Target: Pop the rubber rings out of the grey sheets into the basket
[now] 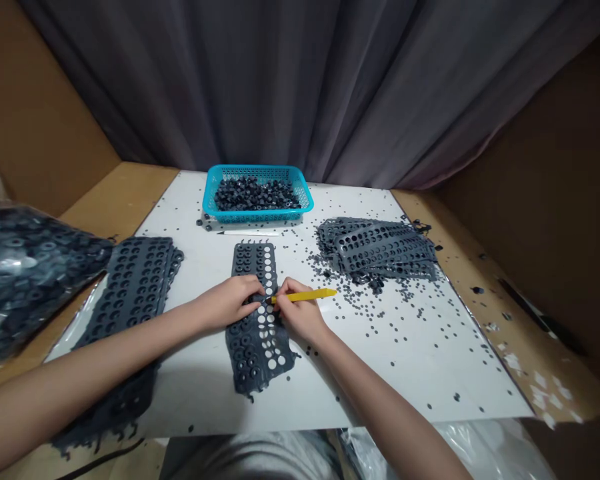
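A dark grey rubber sheet (pixel 247 353) with rows of ring-shaped parts lies on the white board in front of me; its right-hand columns are open holes through which white shows. My left hand (pixel 233 301) rests on the sheet's middle, thumb and fingers closing on it near the tool tip. In my right hand (pixel 300 319) is a yellow pen-like tool (pixel 310 295), its dark tip at the sheet beside my left fingertips. Exactly what the tip touches is hidden.
A blue basket (pixel 258 217) of small black parts stands behind. Stacked moulded sheets (pixel 135 280) lie left, beside a clear bag (pixel 35 267) of rings. Punched sheets (pixel 380 247) are heaped right, among scattered black discs. A thin white pen-like tool (pixel 250 234) lies before the basket.
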`<state>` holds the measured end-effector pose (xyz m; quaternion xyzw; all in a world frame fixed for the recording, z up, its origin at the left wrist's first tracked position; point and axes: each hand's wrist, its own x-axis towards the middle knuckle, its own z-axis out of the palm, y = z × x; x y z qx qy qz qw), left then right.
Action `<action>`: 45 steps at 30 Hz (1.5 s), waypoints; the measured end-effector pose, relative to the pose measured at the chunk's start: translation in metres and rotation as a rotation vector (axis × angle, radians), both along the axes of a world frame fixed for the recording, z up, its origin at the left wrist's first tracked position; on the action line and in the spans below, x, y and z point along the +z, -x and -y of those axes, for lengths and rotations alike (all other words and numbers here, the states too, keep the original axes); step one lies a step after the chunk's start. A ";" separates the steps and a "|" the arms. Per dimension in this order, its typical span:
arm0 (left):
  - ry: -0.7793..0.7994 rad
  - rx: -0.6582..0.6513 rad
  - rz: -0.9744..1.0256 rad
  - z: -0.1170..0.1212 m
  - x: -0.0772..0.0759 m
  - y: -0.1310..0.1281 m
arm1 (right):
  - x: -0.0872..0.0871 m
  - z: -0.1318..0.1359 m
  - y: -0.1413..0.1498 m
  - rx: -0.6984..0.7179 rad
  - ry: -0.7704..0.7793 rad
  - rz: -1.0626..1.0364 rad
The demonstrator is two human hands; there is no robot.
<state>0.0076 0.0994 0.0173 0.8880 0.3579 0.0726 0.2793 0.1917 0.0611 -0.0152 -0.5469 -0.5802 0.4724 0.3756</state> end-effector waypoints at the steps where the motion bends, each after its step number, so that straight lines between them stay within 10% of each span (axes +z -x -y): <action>1: -0.008 -0.016 -0.016 -0.002 0.000 -0.001 | 0.001 0.000 0.001 0.002 -0.014 0.033; 15: -0.155 -0.179 -0.112 -0.001 -0.018 -0.006 | 0.007 -0.003 0.002 -0.016 0.004 0.108; 21: 0.038 0.344 0.324 -0.025 0.003 0.011 | 0.003 -0.002 0.003 -0.043 0.024 0.101; 32: 1.467 0.838 1.199 0.017 0.018 0.001 | 0.015 -0.006 -0.009 -0.150 -0.018 -0.445; 45: 1.492 0.948 1.383 0.044 0.037 -0.023 | 0.030 0.021 0.003 -0.252 -0.463 -0.245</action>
